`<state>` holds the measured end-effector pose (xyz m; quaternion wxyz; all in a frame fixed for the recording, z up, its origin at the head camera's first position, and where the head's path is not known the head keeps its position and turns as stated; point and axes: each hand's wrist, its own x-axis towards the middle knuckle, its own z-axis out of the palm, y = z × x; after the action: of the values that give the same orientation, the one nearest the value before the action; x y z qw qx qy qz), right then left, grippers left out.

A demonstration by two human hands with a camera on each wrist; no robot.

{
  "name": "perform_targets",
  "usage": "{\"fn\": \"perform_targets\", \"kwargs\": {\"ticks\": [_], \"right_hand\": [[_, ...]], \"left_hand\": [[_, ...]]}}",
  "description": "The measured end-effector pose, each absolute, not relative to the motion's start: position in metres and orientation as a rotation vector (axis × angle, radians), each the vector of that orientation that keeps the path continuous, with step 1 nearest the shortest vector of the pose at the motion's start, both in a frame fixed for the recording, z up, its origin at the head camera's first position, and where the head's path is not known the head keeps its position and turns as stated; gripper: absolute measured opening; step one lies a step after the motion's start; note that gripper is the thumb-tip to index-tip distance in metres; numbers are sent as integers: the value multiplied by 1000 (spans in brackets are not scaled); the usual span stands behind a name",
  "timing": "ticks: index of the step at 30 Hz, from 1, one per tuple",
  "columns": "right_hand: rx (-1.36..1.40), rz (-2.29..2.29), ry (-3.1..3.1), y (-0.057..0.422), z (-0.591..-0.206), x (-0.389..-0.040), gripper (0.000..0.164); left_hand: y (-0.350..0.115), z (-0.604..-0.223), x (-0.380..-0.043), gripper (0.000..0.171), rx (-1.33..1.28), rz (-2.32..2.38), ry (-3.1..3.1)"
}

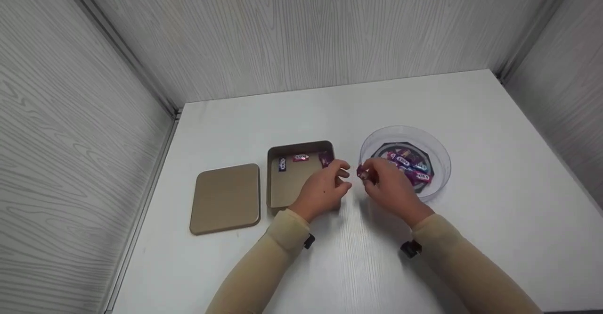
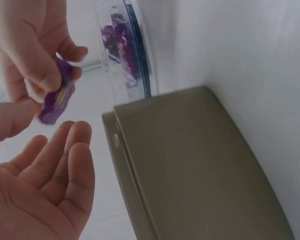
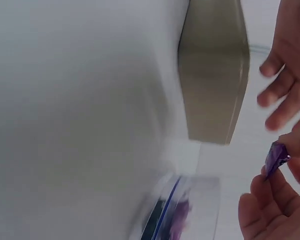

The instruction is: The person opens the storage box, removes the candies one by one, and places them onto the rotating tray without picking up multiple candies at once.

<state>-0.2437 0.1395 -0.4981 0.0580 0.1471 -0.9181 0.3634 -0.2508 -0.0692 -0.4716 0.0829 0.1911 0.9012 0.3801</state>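
My right hand pinches a wrapped candy between thumb and fingers, just left of the clear round bowl. Its purple foil also shows in the right wrist view. Facing it, my left hand is held with fingers loosely spread, nothing in its palm; in the left wrist view its thumb tip comes right by the candy's lower end. Behind and left of that hand stands the open gold tin. Inside lie a dark-blue candy, a pink candy and a purple candy, partly hidden by the hand.
A flat gold lid lies on the white table left of the tin. Several pink, purple and blue candies are heaped in the bowl. Pale wood-grain panels enclose the table at the back and sides.
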Motion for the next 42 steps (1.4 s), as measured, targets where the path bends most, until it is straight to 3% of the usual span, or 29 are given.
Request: {"fn": "perform_targets", "kwargs": {"ticks": [8,17,23,42], "right_hand": [[248,852,-2973,170,-504,-265,19],[203,674,-3038,182,-510,-269,24],[176,696,-3021,184,-508,-266,31],[230,796,-2960,179,-508,-259,29]], "left_hand": [[-87,-473,-259,36,439,1079,2720],[-106,-477,-269,40,305,1005,2766],[-123,-480,-278,45,212,922,2855],[-144,-497,-298,68,26,610,2838]]}}
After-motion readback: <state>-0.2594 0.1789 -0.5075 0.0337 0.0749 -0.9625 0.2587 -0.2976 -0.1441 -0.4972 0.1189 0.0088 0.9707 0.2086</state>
